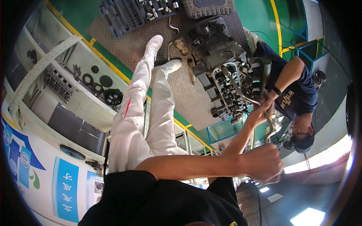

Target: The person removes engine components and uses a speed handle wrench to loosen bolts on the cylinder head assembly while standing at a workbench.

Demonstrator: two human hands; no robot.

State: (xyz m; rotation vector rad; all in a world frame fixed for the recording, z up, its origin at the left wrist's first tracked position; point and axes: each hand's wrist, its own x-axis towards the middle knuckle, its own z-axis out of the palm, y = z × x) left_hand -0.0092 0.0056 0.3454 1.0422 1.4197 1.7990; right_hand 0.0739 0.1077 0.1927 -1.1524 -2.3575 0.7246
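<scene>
A long bent metal speed brace runs from the engine's cylinder head toward me. My left arm crosses in front of my body, and my left hand is closed in a fist at the near end of the brace. Further up, my right hand is closed around the brace's middle bend. A co-worker's hand, with a black band at the wrist, meets mine there, and the overlap hides part of the grip. The engine shows bare valve springs beside a dark cover.
The engine stands on a checkered metal plate. Open socket cases lie at the far left, and another dark case is behind the engine. A co-worker leans in at the right. Shelves with engine parts line the left.
</scene>
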